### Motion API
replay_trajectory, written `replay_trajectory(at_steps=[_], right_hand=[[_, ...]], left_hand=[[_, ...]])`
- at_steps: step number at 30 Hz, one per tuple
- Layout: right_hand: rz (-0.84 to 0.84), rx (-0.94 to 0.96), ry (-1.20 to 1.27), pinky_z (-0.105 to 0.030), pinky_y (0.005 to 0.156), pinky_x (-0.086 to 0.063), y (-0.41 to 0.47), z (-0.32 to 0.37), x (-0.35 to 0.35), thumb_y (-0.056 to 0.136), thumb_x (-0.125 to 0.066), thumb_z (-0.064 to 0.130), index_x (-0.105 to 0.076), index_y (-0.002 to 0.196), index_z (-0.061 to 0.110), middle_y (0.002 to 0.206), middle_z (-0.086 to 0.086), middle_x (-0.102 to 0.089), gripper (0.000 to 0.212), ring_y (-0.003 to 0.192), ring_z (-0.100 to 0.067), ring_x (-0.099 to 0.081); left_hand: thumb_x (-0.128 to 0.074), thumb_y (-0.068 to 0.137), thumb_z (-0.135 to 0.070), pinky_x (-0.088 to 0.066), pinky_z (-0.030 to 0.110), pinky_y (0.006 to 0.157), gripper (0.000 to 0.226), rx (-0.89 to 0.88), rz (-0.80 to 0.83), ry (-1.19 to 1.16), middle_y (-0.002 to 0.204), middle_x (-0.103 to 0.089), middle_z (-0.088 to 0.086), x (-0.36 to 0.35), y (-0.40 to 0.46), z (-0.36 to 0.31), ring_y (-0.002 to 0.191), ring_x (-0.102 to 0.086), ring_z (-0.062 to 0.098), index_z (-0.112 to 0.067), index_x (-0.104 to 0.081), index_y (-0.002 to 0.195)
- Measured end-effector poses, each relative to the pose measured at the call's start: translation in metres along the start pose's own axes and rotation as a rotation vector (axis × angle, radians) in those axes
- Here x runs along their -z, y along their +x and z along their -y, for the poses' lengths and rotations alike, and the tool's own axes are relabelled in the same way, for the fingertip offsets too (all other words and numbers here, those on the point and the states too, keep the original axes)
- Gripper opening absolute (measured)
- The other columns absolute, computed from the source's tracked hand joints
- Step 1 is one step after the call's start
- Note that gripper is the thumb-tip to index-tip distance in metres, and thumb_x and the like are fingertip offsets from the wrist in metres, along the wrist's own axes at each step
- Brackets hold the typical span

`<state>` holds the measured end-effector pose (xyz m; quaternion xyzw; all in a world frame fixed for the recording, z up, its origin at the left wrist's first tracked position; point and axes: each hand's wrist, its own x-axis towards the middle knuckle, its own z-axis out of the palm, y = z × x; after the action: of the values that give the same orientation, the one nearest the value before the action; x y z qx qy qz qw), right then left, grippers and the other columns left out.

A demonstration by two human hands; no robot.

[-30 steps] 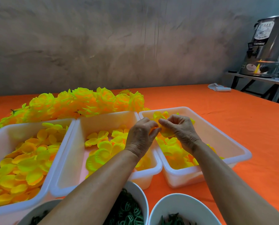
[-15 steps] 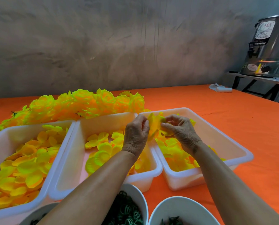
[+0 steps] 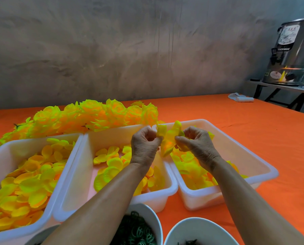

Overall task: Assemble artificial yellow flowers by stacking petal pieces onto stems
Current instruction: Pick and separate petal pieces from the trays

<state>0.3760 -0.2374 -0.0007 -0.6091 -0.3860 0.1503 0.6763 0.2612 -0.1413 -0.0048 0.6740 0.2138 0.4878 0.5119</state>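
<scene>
1. A person is holding a yellow petal piece (image 3: 168, 138) in the air over the seam between the middle tub (image 3: 112, 133) and the right tub (image 3: 253, 156), apparently high enough to work it clear of the loose stock below.
2. The left hand (image 3: 144, 147) is pinching the piece's left edge with curled fingers, and the right hand (image 3: 199, 147) is pinching its right side, seemingly to spread or separate the thin layers for stacking.
3. Whether a stem is hiding inside the piece cannot be told.
4. Loose petals are lying sorted in three white tubs, the left tub (image 3: 15, 147) included, probably by size and within easy reach.
5. Two bowls at the near edge are holding green parts: ring-like pieces in the left bowl (image 3: 153, 221), darker bits in the right bowl (image 3: 191, 227).
6. Finished yellow flowers (image 3: 94, 115) are piling up behind the tubs on the orange table (image 3: 253, 124), out of the working space.
</scene>
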Motion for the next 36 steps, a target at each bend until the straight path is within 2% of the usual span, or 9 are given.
replay_trajectory(at_steps=[3, 6, 9, 12, 14, 20, 31, 34, 36], right_hand=[[-0.05, 0.014, -0.004, -0.022, 0.045, -0.05, 0.0, 0.0, 0.001, 0.08, -0.06, -0.013, -0.053, 0.067, 0.007, 0.055, -0.005, -0.06, 0.025, 0.044, -0.01, -0.06], [-0.11, 0.034, -0.006, -0.021, 0.046, -0.05, 0.0, 0.002, 0.001, 0.08, -0.057, -0.015, -0.052, 0.072, 0.007, 0.06, -0.008, -0.056, 0.025, 0.044, -0.007, -0.057], [-0.136, 0.032, -0.013, -0.025, 0.05, -0.052, -0.001, 0.004, 0.003, 0.081, -0.055, -0.014, -0.053, 0.093, 0.009, 0.069, -0.012, -0.057, 0.026, 0.053, -0.016, -0.057], [-0.096, 0.061, -0.051, -0.031, 0.054, -0.051, -0.002, 0.006, 0.002, 0.082, -0.05, -0.016, -0.051, 0.121, 0.023, 0.08, -0.013, -0.059, 0.055, 0.063, -0.02, -0.053], [-0.091, 0.079, -0.089, -0.027, 0.052, -0.05, -0.002, 0.006, 0.001, 0.084, -0.046, -0.017, -0.052, 0.126, 0.026, 0.089, -0.008, -0.06, 0.06, 0.064, -0.018, -0.052], [-0.245, 0.018, -0.107, -0.021, 0.049, -0.048, 0.003, 0.002, 0.003, 0.085, -0.043, -0.013, -0.068, 0.11, 0.009, 0.069, -0.005, -0.058, 0.041, 0.051, -0.009, -0.049], [-0.333, 0.1, -0.275, -0.037, 0.057, -0.053, 0.006, -0.003, 0.008, 0.082, -0.041, -0.011, -0.064, 0.099, 0.019, 0.086, -0.017, -0.062, 0.041, 0.065, -0.029, -0.056], [-0.354, 0.11, -0.405, -0.049, 0.073, -0.054, 0.006, -0.004, 0.009, 0.078, -0.043, -0.012, -0.068, 0.084, 0.01, 0.087, -0.02, -0.065, 0.034, 0.073, -0.034, -0.063], [-0.292, 0.141, -0.45, -0.043, 0.075, -0.054, 0.004, -0.003, 0.005, 0.076, -0.045, -0.014, -0.07, 0.08, 0.005, 0.088, -0.018, -0.064, 0.032, 0.075, -0.035, -0.064]], left_hand=[[-0.065, 0.081, 0.003, -0.046, 0.021, 0.049, 0.012, -0.005, 0.022, -0.032, 0.072, -0.06, 0.009, 0.0, -0.001, 0.002, 0.063, -0.053, 0.013, -0.007, -0.06, 0.085], [-0.059, 0.085, 0.001, -0.043, 0.027, 0.051, 0.004, -0.015, 0.023, -0.001, 0.069, -0.055, 0.011, 0.0, 0.0, 0.004, 0.061, -0.047, 0.017, 0.005, -0.062, 0.084], [-0.059, 0.089, -0.003, -0.045, 0.023, 0.048, 0.011, 0.04, 0.012, -0.045, 0.065, -0.052, 0.009, -0.001, 0.002, 0.005, 0.056, -0.047, 0.014, 0.002, -0.063, 0.081], [-0.059, 0.091, -0.008, -0.047, 0.021, 0.047, 0.013, 0.076, 0.015, -0.098, 0.063, -0.055, 0.003, -0.001, 0.002, 0.003, 0.052, -0.049, 0.01, -0.009, -0.064, 0.078], [-0.059, 0.092, -0.011, -0.048, 0.021, 0.047, 0.013, 0.073, 0.014, -0.099, 0.064, -0.056, 0.003, -0.001, 0.002, 0.002, 0.052, -0.051, 0.009, -0.01, -0.064, 0.08], [-0.063, 0.088, -0.007, -0.046, 0.02, 0.047, 0.019, 0.061, 0.022, -0.026, 0.062, -0.054, 0.003, 0.0, 0.003, 0.006, 0.052, -0.05, 0.01, -0.014, -0.059, 0.071], [-0.073, 0.078, -0.01, -0.04, 0.02, 0.046, 0.03, 0.026, 0.058, -0.083, 0.057, -0.043, 0.005, 0.002, 0.004, 0.009, 0.052, -0.039, 0.015, -0.008, -0.048, 0.063], [-0.076, 0.075, -0.013, -0.037, 0.026, 0.05, 0.029, 0.017, 0.06, -0.09, 0.062, -0.042, 0.011, 0.002, 0.003, 0.008, 0.057, -0.036, 0.019, 0.002, -0.052, 0.07], [-0.078, 0.073, -0.015, -0.034, 0.032, 0.055, 0.033, -0.001, 0.07, -0.065, 0.064, -0.039, 0.012, 0.001, 0.001, 0.007, 0.061, -0.033, 0.021, 0.002, -0.049, 0.068]])
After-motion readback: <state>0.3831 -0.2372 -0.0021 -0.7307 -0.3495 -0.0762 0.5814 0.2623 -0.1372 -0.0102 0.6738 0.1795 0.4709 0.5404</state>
